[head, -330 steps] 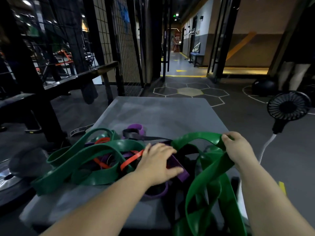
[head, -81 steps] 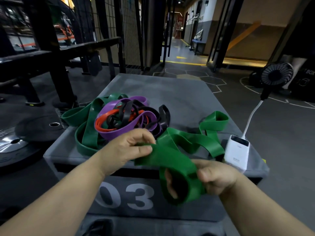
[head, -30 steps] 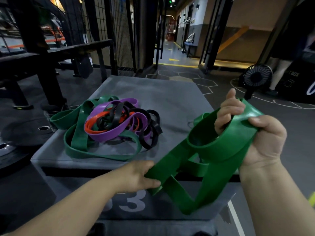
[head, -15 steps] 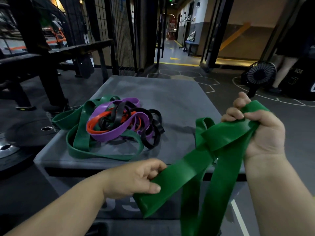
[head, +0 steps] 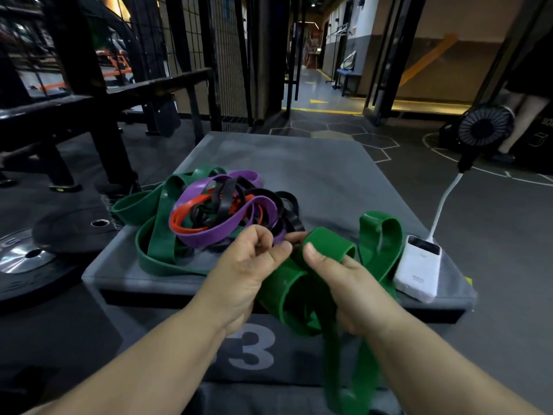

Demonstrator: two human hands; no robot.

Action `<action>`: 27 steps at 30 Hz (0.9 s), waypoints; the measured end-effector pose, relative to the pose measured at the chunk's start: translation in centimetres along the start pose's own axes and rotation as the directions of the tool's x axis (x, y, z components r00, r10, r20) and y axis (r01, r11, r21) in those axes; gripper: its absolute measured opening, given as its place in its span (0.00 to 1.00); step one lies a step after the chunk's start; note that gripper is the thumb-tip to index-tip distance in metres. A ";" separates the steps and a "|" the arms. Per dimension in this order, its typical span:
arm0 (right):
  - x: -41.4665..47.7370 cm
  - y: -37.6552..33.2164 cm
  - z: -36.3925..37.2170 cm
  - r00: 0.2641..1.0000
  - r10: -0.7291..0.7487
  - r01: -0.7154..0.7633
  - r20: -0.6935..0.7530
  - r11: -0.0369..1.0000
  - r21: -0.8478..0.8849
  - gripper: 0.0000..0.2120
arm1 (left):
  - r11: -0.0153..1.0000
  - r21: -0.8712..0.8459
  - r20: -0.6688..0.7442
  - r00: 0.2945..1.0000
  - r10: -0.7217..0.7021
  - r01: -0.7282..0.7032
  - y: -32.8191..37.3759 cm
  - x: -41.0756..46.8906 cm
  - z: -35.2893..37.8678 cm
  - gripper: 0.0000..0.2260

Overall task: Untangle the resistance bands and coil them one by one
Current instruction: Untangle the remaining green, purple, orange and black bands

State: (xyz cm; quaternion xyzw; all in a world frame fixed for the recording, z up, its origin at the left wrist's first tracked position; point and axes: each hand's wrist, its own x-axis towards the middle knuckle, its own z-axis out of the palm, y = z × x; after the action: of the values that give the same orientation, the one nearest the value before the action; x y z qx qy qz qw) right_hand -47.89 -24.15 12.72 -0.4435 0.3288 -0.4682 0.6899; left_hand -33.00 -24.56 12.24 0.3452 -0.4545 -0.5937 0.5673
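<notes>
Knuckles nearly touching, our left hand [head: 245, 272] pinched the green band [head: 327, 245] and our right hand [head: 344, 284] gripped its loop, over the six o'clock edge of the box [head: 299, 169]. We saw the tangle [head: 221, 211] at eleven o'clock from them, power bank [head: 419, 268] at three.

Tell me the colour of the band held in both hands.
The band is green; the head view shows it.

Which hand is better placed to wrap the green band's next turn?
Likely left. The right hand holds the green band coiled, thumb on top; the left hand only pinches it alongside, so seems freer.
</notes>
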 end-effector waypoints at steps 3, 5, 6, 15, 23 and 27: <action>0.5 -0.1 0.0 0.999 -0.021 0.016 -0.027 0.981 -0.194 0.17 | 1.000 -0.007 0.095 0.996 -0.005 0.006 0.0 -0.4 -0.4 0.14; 0.7 -0.8 0.0 0.996 -0.066 0.048 -0.061 0.965 -0.258 0.08 | 0.998 -0.009 0.252 0.966 -0.061 0.065 0.0 -0.8 -1.0 0.19; 0.8 -1.2 -0.1 0.991 -0.094 0.066 -0.094 0.963 -0.261 0.04 | 0.996 0.034 0.328 0.941 -0.088 0.081 0.2 -0.9 -1.2 0.22; 0.8 -3.3 -1.1 0.939 -0.232 0.240 -0.252 0.971 0.001 0.09 | 0.762 0.647 0.374 0.853 -0.365 0.043 -2.8 -0.3 -2.4 0.27; -0.2 -3.8 -4.8 0.989 0.020 0.019 0.148 0.966 -0.257 0.17 | 0.955 0.278 0.130 0.989 0.070 -0.105 1.2 1.0 -2.4 0.26; -0.8 -2.9 -4.4 0.920 0.227 -0.058 0.319 0.884 -0.463 0.11 | 0.843 0.477 0.349 0.934 0.077 -0.248 3.5 -0.4 -3.8 0.16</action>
State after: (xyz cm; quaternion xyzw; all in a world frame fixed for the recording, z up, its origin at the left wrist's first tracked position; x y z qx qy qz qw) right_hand -53.03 -25.21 13.75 -0.6425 0.3257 -0.2374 0.6518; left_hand -28.13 -24.50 14.14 0.3437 -0.7090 -0.4475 0.4231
